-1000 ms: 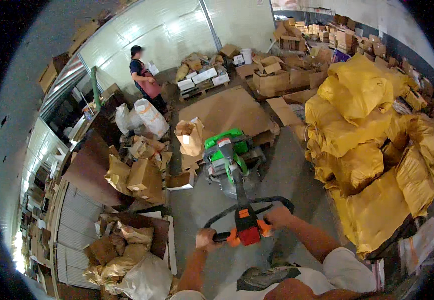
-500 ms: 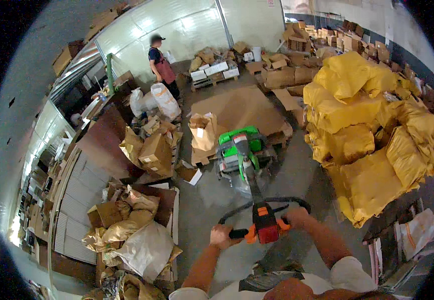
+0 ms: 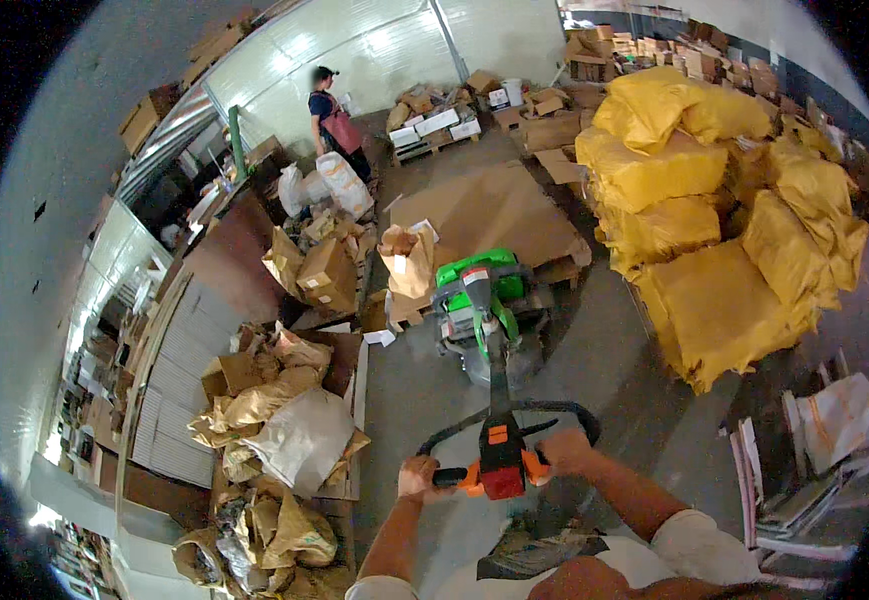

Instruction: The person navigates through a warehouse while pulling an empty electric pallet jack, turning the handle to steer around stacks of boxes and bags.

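Both my hands are on the looped handle of a green and black pallet truck. My left hand is closed around the black left grip, beside an orange control. On the other side my right hand is closed on the handle, its fingertips partly hidden. The truck's body stands against a wooden pallet covered with a flat brown cardboard sheet; its forks are out of sight. At the pallet's near left corner an open brown paper sack stands upright.
Yellow wrapped bales are piled to the right. On the left lie sacks and cartons on pallets. A person in an apron stands at the back left. Metal frame pieces are at the lower right.
The handle has swung slightly left with both hands on it. Yellow bales and the left piles have shifted up in view, while pallet and sack keep nearly their place before the truck.
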`<action>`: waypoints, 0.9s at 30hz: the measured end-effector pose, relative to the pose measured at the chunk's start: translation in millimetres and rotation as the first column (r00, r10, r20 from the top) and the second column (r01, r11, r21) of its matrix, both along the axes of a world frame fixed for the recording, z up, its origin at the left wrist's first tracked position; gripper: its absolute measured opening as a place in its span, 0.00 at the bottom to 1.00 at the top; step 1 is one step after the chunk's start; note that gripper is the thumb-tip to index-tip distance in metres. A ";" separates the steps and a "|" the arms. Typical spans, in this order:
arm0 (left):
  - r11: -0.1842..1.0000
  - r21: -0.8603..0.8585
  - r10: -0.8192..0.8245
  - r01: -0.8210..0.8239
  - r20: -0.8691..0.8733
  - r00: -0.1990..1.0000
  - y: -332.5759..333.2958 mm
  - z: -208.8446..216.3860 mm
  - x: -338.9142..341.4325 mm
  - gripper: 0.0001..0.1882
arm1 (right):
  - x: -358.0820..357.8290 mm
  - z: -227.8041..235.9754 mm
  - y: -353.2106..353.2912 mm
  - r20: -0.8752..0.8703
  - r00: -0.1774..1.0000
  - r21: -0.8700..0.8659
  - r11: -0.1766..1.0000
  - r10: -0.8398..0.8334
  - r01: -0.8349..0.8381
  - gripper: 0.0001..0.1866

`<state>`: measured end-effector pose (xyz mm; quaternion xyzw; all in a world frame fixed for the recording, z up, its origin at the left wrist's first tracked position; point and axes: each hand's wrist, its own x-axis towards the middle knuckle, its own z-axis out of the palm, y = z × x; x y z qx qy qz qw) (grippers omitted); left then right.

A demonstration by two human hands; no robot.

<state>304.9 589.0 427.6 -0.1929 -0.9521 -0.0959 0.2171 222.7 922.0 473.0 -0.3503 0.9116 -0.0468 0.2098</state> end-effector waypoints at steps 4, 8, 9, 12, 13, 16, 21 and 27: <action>0.998 -0.061 0.001 -0.003 -0.036 0.999 0.9 -10.0 41.1 0.29 | 49.7 -28.5 12.3 0.028 0.997 0.052 0.996 -0.076 0.074 0.28; 0.994 0.095 -0.054 0.053 0.010 0.998 10.9 -19.7 93.1 0.29 | 94.8 -25.5 22.8 0.023 0.998 -0.018 0.998 -0.065 0.066 0.21; 0.991 0.103 -0.087 0.084 0.023 0.996 19.1 -13.4 99.7 0.29 | 106.1 -16.8 26.5 0.036 0.995 -0.010 0.995 -0.098 0.098 0.21; 0.986 0.131 -0.082 0.104 -0.166 0.983 37.1 -5.6 137.3 0.28 | 146.9 -13.6 36.6 0.037 0.991 0.028 0.991 -0.129 0.128 0.21; 0.983 0.143 -0.093 0.115 -0.154 0.984 35.7 -12.6 146.8 0.28 | 153.9 -31.5 40.6 0.009 0.991 -0.022 0.991 -0.131 0.132 0.22; 0.995 0.098 -0.016 0.025 -0.087 0.996 29.0 -28.1 181.0 0.27 | 185.2 -17.6 37.7 0.050 0.995 -0.009 0.997 -0.083 0.083 0.25; 0.990 0.142 0.040 -0.023 -0.115 0.993 56.2 -16.8 252.7 0.29 | 246.9 3.4 54.0 0.097 0.994 -0.008 0.999 -0.049 0.050 0.30; 0.978 0.123 0.179 -0.167 -0.092 0.980 75.3 -9.6 337.0 0.37 | 317.2 -24.4 62.8 0.008 1.000 -0.075 0.997 0.000 0.000 0.14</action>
